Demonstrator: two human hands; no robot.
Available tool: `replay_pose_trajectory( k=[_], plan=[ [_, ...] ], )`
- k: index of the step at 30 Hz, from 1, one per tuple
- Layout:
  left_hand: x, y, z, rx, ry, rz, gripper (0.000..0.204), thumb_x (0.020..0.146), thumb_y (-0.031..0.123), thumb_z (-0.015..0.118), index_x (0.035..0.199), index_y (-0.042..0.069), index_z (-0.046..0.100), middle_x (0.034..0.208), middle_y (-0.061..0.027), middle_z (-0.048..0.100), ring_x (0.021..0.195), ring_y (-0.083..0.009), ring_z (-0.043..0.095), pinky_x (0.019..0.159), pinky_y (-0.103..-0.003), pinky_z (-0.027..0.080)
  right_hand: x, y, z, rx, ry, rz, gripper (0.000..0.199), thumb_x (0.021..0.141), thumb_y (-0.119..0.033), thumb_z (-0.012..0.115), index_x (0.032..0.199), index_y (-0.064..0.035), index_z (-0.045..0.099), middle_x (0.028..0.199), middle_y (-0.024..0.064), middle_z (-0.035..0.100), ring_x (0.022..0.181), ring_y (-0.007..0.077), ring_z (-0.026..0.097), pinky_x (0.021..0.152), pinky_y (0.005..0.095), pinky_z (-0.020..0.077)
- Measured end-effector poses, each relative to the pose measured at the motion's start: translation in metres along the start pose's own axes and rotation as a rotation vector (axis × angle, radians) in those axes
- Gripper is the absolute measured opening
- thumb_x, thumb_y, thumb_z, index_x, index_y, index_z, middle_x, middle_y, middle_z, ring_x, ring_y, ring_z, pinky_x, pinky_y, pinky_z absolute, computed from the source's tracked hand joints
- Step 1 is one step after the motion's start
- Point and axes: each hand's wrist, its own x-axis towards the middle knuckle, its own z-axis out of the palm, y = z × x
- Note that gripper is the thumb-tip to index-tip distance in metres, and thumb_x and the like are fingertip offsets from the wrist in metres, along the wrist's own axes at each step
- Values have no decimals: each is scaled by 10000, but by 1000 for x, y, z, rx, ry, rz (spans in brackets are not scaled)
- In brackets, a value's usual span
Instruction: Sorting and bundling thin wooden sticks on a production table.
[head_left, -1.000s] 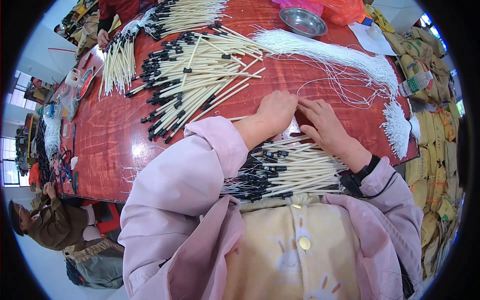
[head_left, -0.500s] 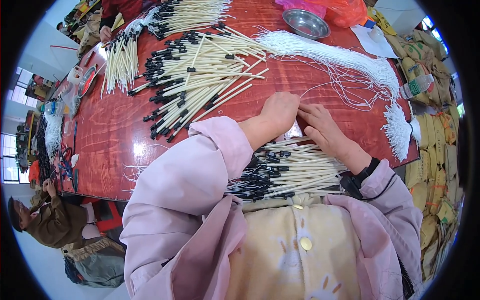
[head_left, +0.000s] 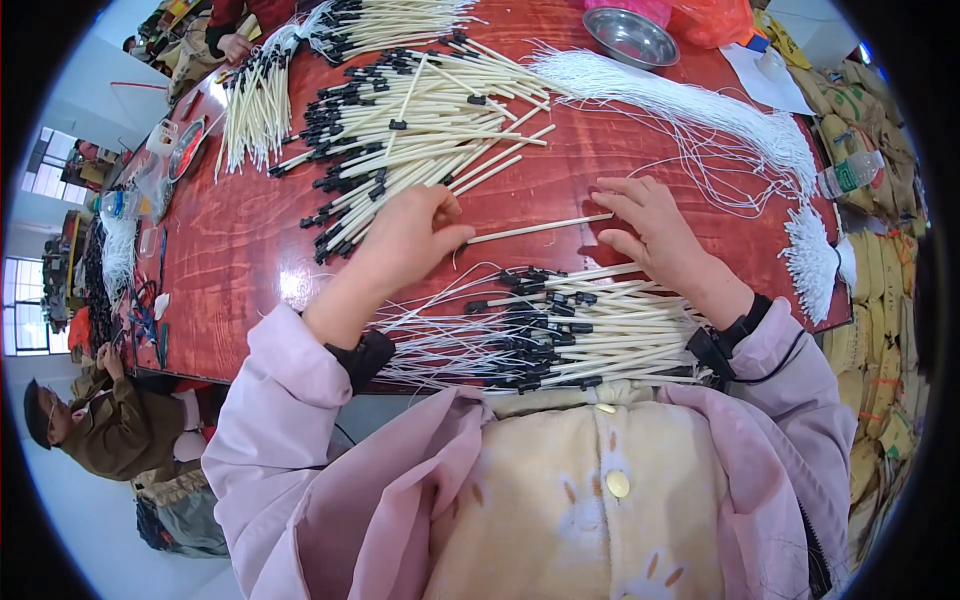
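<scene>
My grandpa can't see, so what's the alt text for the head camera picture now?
A person's left hand and right hand are at either end of a thin cream stick at a red table. Piles of black-ended sticks lie nearer and farther, plus long white strings and a metal bowl.

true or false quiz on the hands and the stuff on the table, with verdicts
1. A cream stick lies between the left hand and the right hand. True.
2. The tabletop is green. False: the tabletop is red.
3. White strings lie right of the big stick pile. True.
4. The metal bowl sits at the tabletop's near edge. False: the metal bowl is toward the far side.
5. The near stick pile has black pieces toward its left. True.
</scene>
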Motion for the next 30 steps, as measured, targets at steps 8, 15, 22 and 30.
replay_pose_trajectory(
  k=[8, 15, 22, 30],
  plan=[
    [-12, -11, 25, 94, 35, 99, 242, 858, 81, 722, 1038, 8, 576, 772, -145, 631, 763, -392, 642, 724, -437, 506, 29, -19, 8, 74, 11, -65, 479, 905, -199, 702, 1356, -75, 599, 1305, 98, 627, 1114, 278, 544, 996, 423, 388],
    [-13, 36, 5, -385, -51, -16, 184, 889, 24, 681, 1032, 17, 565, 731, -82, 608, 672, -243, 640, 603, -356, 498, 26, -22, 0, 48, -93, -149, 182, 897, -189, 706, 1033, -70, 679, 999, 54, 656, 994, 249, 555, 901, 408, 390],
    [-44, 55, -19, -758, -140, -238, 165, 940, 51, 663, 1088, 19, 599, 733, 14, 603, 546, -48, 523, 465, -228, 390, 18, -35, -24, 117, 10, -226, 127, 858, -129, 726, 804, -76, 623, 839, 34, 607, 869, 251, 551, 841, 400, 399],
    [-129, -63, -88, -158, 351, -332, 68, 938, 48, 652, 941, -12, 686, 793, 17, 596, 692, -53, 512, 601, -229, 409, -29, -49, -69, 204, -20, -276, 143, 758, -63, 748, 750, -76, 605, 802, 24, 620, 806, 248, 553, 786, 394, 415]
  ],
)
